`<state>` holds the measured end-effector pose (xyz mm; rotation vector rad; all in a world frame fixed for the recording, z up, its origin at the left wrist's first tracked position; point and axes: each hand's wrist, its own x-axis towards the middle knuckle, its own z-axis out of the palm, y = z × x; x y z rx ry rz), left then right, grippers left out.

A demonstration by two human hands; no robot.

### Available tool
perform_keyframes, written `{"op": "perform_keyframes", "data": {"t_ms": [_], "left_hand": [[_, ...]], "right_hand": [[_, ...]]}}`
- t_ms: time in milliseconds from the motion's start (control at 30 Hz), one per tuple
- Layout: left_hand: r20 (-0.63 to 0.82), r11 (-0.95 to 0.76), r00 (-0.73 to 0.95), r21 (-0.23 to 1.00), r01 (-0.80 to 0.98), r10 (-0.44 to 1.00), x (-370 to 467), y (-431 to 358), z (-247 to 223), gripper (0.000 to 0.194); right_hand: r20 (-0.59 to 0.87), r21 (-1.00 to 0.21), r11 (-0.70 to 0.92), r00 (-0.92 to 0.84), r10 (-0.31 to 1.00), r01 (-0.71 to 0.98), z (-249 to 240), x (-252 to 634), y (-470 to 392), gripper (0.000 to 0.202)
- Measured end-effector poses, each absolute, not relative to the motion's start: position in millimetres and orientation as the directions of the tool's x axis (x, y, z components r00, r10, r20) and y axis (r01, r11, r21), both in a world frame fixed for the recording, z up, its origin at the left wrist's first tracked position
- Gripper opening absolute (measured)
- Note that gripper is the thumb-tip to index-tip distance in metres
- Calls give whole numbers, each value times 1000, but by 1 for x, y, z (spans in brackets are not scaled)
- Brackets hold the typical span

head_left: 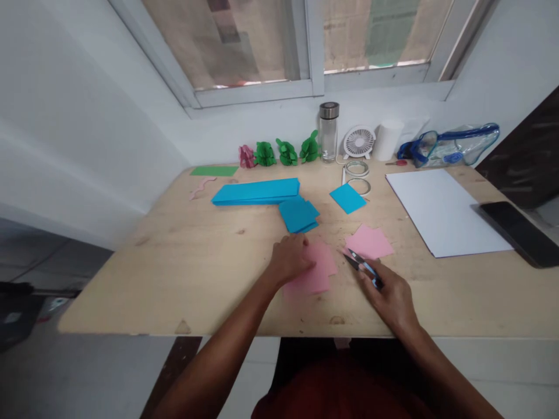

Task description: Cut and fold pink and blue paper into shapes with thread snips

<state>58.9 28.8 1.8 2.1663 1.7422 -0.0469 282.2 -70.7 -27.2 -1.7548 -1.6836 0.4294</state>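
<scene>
Across the left of the pale wooden desk (144,279), a flat green paper strip (213,171) lies near one pink crumpled paper shape (247,157) and three green ones (264,153) (287,152) (309,148), all seemingly finished. Long blue paper strips (257,191) lie flat, apparently uncut. The left hand (289,259) rests on overlapping pink paper squares (321,267); whether its grip pinches any, I cannot tell. The right hand's (395,294) grip holds small black-and-blue snips (368,269), blades parted, beside more pink pieces (369,241). Work looks partway, with these squares flat and unshaped.
</scene>
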Motion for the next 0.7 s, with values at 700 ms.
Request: {"op": "perform_keyframes", "data": {"t_ms": [700], "left_hand": [[-322, -198, 345, 412, 890, 882, 57, 21, 11, 38]], "right_hand": [[107, -843, -36, 233, 967, 537, -25, 290, -74, 40]]}}
